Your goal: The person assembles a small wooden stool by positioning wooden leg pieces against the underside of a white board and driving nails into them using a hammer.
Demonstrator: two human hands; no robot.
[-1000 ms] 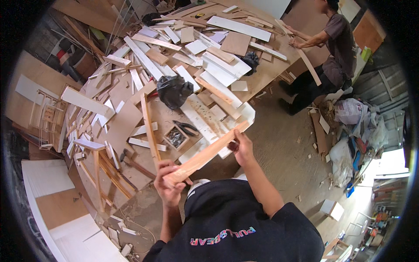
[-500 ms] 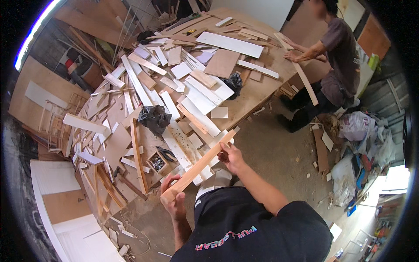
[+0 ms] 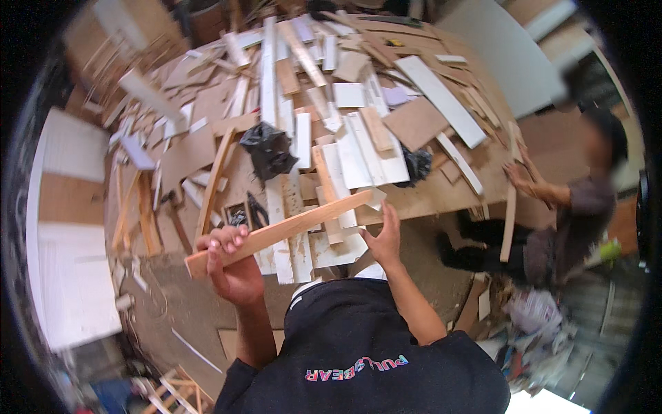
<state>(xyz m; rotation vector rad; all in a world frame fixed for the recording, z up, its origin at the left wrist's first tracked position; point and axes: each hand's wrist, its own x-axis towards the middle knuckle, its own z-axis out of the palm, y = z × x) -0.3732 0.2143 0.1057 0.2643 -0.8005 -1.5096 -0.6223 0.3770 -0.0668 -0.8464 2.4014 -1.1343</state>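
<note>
The wooden strip (image 3: 279, 233), long and pale, was held level in front of the person's chest, running from lower left up to the right above the near edge of the desk (image 3: 441, 196). The left hand (image 3: 231, 265) was wrapped around the strip close to its left end, fingers curled over the top and closed tight on it. The right hand (image 3: 385, 238) sat near the strip's right end, palm toward the wood and fingers partly spread; it touched the strip, but whether it truly gripped it could not be told from this view.

Beneath and beyond the strip, the desk was heaped with offcuts: white boards (image 3: 358, 155) lying side by side, a brown square panel (image 3: 416, 122), and a long white plank (image 3: 441, 100) angled toward the far right. A crumpled black bag (image 3: 267, 148) lay among the pieces, left of the white boards. Another thin wooden slat (image 3: 212, 183) leaned across the pile just left of the bag.

At the right side of the desk a second person (image 3: 572, 214) stood with hands on a narrow batten (image 3: 509, 221) that hung down past the desk's edge. The picture was blurred toward its rim.
</note>
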